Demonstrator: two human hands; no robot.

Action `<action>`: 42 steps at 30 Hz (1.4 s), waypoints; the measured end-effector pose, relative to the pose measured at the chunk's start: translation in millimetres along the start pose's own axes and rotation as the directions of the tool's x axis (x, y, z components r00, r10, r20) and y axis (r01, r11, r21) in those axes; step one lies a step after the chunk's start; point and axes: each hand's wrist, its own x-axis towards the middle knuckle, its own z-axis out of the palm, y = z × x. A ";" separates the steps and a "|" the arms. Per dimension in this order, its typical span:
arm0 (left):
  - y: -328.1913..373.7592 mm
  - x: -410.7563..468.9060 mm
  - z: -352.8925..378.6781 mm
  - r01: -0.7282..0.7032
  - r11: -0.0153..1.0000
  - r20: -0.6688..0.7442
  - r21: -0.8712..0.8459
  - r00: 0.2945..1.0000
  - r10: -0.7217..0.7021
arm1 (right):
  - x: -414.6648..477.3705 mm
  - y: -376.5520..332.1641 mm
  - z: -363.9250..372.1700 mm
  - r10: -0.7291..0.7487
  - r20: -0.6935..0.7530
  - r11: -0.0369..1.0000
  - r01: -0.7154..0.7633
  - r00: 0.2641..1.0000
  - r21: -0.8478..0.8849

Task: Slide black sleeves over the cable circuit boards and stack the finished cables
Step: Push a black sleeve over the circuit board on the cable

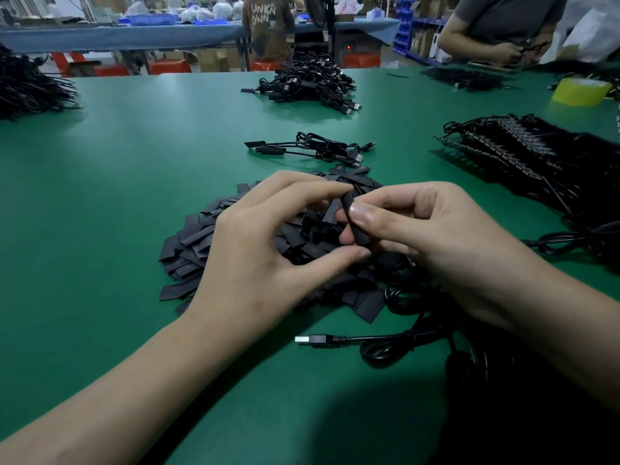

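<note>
A flat black sleeve [356,223] stands nearly upright between both hands, above a heap of loose black sleeves [214,229]. My left hand [265,243] pinches it between forefinger and thumb. My right hand [426,236] grips it too, thumb across its middle. A black cable [396,340] with a USB plug [310,339] trails from under my right hand toward me. A circuit board is not visible inside my hands. A small stack of sleeved cables [315,150] lies beyond the heap.
Rows of cables with bare boards [523,156] lie at the right. A larger cable pile [308,85] sits farther back, another black bundle [27,85] at far left. A yellow tape roll [582,92] is at the right rear. Two people work beyond the green table [127,182].
</note>
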 end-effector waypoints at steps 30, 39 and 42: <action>-11.1 4.9 0.9 0.341 0.591 0.006 -0.731 0.870 -0.494 | 3.6 -18.7 -27.8 0.030 0.218 0.669 0.142 0.976 -0.729; -18.1 -0.9 -2.9 0.263 0.894 -0.120 -0.362 0.938 -0.325 | 57.2 -56.7 -42.7 -0.208 0.076 0.448 0.164 0.975 -0.879; -12.3 -2.7 0.1 0.225 0.928 -0.112 -0.298 0.957 -0.268 | 116.6 -59.8 -35.6 -0.279 0.103 0.249 0.175 0.955 -0.953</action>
